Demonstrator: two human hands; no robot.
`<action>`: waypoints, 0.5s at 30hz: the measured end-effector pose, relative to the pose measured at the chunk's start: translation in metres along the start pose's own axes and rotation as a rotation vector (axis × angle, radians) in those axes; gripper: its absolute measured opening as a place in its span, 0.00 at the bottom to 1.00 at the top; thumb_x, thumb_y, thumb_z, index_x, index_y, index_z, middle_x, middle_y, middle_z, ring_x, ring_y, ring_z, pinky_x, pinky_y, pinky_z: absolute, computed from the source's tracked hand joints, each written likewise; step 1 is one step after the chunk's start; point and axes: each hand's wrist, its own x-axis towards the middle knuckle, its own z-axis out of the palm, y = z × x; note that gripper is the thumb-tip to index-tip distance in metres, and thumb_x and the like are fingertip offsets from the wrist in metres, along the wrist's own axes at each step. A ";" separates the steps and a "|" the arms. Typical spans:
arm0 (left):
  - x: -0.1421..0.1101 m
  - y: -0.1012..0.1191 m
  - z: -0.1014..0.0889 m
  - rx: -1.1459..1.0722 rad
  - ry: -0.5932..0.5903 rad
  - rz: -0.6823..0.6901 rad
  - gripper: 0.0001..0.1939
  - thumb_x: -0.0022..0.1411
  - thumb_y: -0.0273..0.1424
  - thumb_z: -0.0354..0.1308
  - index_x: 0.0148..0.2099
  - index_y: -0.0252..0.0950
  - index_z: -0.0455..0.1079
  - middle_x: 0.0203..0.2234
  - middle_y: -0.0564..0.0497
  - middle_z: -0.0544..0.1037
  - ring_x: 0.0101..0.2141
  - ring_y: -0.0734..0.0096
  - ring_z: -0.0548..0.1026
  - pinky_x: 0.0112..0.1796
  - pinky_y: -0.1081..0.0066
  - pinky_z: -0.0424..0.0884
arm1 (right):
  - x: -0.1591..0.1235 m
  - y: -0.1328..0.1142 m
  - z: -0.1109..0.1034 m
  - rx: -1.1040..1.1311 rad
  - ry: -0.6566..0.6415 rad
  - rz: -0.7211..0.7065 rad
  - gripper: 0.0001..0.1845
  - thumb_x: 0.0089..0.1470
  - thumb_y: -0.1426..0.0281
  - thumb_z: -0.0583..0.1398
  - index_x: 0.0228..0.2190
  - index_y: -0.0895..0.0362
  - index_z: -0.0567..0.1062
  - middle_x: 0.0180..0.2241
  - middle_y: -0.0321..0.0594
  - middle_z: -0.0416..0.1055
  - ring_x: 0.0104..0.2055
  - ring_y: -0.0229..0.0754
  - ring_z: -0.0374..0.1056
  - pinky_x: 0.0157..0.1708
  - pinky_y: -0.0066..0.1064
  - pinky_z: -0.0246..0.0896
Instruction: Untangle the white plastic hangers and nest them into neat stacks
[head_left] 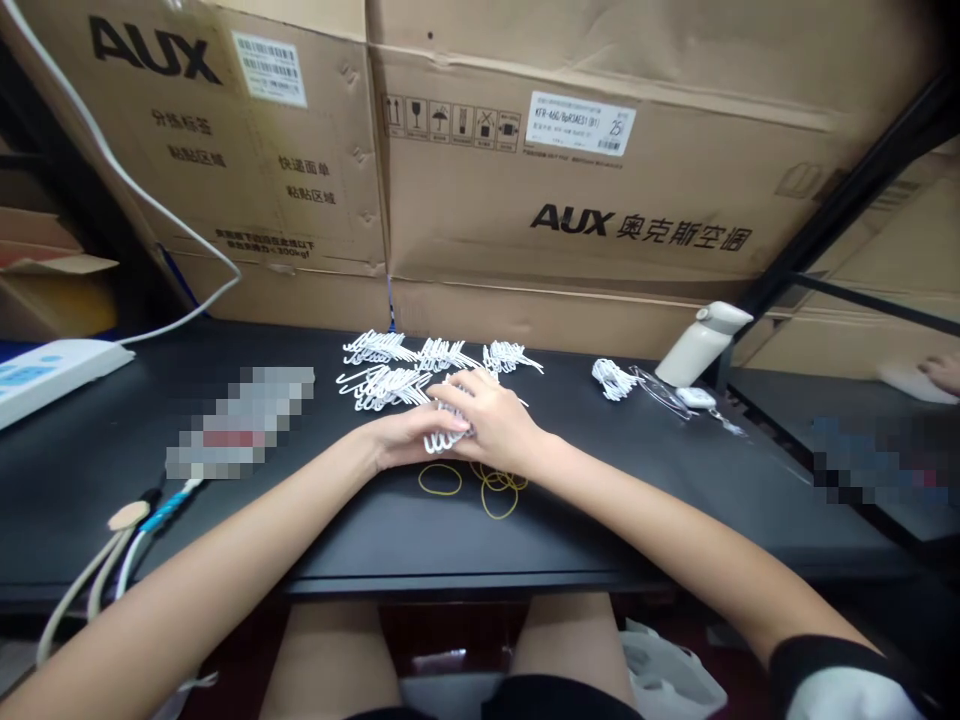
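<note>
Over the black table, my left hand (409, 432) grips a bunch of white hooks (444, 432) from the left, its thumb pressed on them. My right hand (495, 412) curls over the same bunch from above and the right, hiding part of it. Just behind my hands lie several piles of white hooks (382, 388), their bent ends mostly toward the left. A single yellow rubber band (440, 480) rests in front of my hands. More yellow rubber bands (500, 492) lie tangled beside it, partly under my right hand.
At the right stand a cream bottle (694, 345), a tied white bundle (613, 380), glasses (664, 393) and a small white case (696, 398). A blurred-out phone-like object (240, 422) with a cable lies left, near a white power strip (60, 375). Large cardboard boxes (465, 220) wall the back.
</note>
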 end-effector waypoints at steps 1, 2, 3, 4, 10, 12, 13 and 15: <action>0.000 0.001 0.001 -0.053 -0.086 -0.021 0.13 0.49 0.32 0.61 0.39 0.32 0.72 0.31 0.46 0.79 0.38 0.61 0.76 0.45 0.61 0.68 | 0.000 0.003 -0.001 0.077 0.043 0.030 0.18 0.52 0.68 0.58 0.45 0.57 0.72 0.43 0.46 0.71 0.45 0.48 0.63 0.45 0.41 0.62; 0.000 0.003 0.002 -0.097 -0.165 -0.043 0.16 0.52 0.37 0.59 0.40 0.30 0.72 0.34 0.43 0.80 0.41 0.58 0.76 0.49 0.58 0.65 | 0.000 0.006 -0.003 0.160 0.086 0.058 0.15 0.51 0.70 0.57 0.43 0.57 0.72 0.42 0.44 0.72 0.44 0.47 0.65 0.46 0.40 0.62; 0.001 0.004 0.004 -0.128 -0.225 -0.062 0.20 0.54 0.40 0.56 0.41 0.29 0.72 0.37 0.40 0.80 0.44 0.55 0.75 0.52 0.56 0.62 | 0.000 0.009 -0.004 0.241 0.116 0.078 0.14 0.51 0.72 0.56 0.41 0.57 0.73 0.40 0.42 0.73 0.42 0.45 0.66 0.46 0.40 0.62; 0.002 0.004 0.004 -0.145 -0.264 -0.079 0.24 0.55 0.44 0.54 0.44 0.28 0.72 0.39 0.38 0.79 0.46 0.53 0.74 0.54 0.55 0.59 | 0.000 0.011 -0.005 0.314 0.130 0.094 0.13 0.50 0.72 0.55 0.40 0.57 0.73 0.39 0.41 0.73 0.41 0.44 0.67 0.46 0.39 0.62; 0.003 0.006 0.003 -0.117 -0.323 -0.104 0.40 0.57 0.57 0.44 0.55 0.26 0.65 0.52 0.32 0.71 0.54 0.49 0.68 0.56 0.55 0.56 | 0.001 0.019 -0.004 0.829 0.210 0.434 0.11 0.53 0.63 0.55 0.34 0.56 0.72 0.36 0.42 0.75 0.39 0.44 0.71 0.43 0.38 0.67; 0.002 0.007 0.003 -0.090 -0.323 -0.071 0.41 0.58 0.57 0.43 0.58 0.27 0.63 0.54 0.32 0.70 0.55 0.49 0.67 0.55 0.55 0.56 | 0.001 0.030 -0.005 1.123 0.256 0.680 0.11 0.53 0.63 0.54 0.34 0.56 0.71 0.34 0.42 0.75 0.34 0.44 0.73 0.38 0.38 0.69; 0.001 0.008 0.003 -0.076 -0.318 -0.055 0.41 0.58 0.57 0.43 0.58 0.27 0.63 0.54 0.32 0.70 0.55 0.49 0.67 0.55 0.55 0.57 | 0.001 0.038 -0.006 1.267 0.268 0.790 0.11 0.53 0.64 0.53 0.35 0.56 0.70 0.33 0.42 0.76 0.32 0.43 0.73 0.34 0.37 0.70; 0.000 0.010 0.003 -0.045 -0.307 -0.038 0.40 0.59 0.56 0.42 0.57 0.26 0.64 0.53 0.33 0.70 0.54 0.50 0.67 0.55 0.56 0.57 | -0.002 0.057 -0.012 1.488 0.263 0.944 0.12 0.56 0.65 0.49 0.35 0.56 0.69 0.33 0.42 0.76 0.29 0.42 0.73 0.29 0.35 0.70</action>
